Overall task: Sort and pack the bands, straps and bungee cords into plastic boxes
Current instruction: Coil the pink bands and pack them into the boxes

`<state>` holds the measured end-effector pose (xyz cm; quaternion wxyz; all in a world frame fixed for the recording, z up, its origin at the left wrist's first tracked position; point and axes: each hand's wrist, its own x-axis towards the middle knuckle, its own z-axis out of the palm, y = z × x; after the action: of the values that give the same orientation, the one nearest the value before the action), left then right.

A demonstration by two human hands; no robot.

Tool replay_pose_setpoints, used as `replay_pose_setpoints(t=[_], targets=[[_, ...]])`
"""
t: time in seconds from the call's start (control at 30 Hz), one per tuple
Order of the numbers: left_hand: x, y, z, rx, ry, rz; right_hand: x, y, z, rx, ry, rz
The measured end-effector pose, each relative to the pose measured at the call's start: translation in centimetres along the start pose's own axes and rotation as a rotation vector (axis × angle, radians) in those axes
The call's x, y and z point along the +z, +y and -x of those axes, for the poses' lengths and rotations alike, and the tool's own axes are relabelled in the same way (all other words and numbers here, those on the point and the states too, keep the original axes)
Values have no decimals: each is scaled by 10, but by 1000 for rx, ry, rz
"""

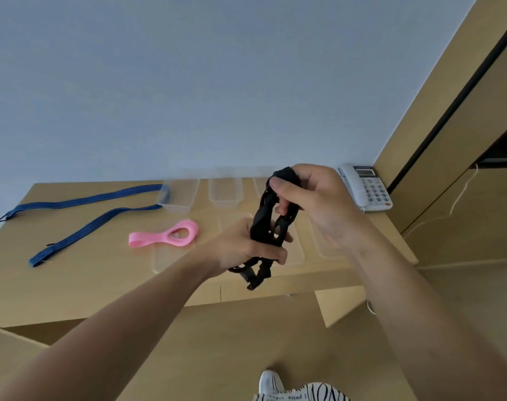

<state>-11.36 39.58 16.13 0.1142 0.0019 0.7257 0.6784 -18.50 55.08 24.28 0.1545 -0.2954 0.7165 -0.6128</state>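
Observation:
Both hands hold a folded black strap (265,218) above the wooden table (101,273). My left hand (246,247) grips its lower end, where a black buckle (253,277) hangs out below the fist. My right hand (310,204) pinches the upper loops. A pink band (166,236) lies looped on the table to the left. Two blue bungee cords (81,201) with hooks stretch across the table's left part; one cord's end lies inside a clear plastic box (178,198). A second clear box (225,191) stands beside it, and a third is half hidden behind the strap.
Clear flat lids (165,263) lie on the table under my hands. A white desk phone (365,186) sits at the back right corner, its cord trailing down. A wooden cabinet (460,157) stands to the right. The table's front edge is just below my hands.

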Motion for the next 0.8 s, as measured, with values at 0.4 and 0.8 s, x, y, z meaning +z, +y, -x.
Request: replay_pose_setpoints(t=[0.4,0.8], targets=[[21,-26,-88,-116,418,134,-109,133,6,381,261,-188],[44,-1,-137,-140,339,239,-136,186,-18,307,-182,-575]])
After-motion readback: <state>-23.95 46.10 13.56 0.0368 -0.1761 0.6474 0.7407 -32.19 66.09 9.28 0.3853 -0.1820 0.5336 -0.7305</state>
